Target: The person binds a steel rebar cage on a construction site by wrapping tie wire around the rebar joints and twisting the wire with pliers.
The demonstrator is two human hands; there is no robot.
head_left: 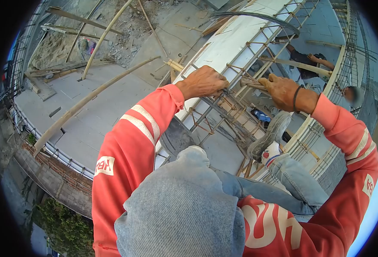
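Note:
My left hand (204, 81) is closed at the edge of a rebar cage (257, 47), its fingers wrapped round something I cannot make out. To its right, my right hand (283, 91) is closed on a bundle of thin wires (254, 84) that points toward the left hand. The cage, long bars with square ties, runs diagonally beside a white panel (225, 45). Both arms are in red sleeves, and a shoe (269, 136) rests below the right hand.
Lower down at the right, another person (307, 62) is partly visible behind bars and planks. Bent wooden poles (90, 93) cross the grey slab (86, 115) at the left. More rebar (351, 51) lines the right side, with gaps to a lower level.

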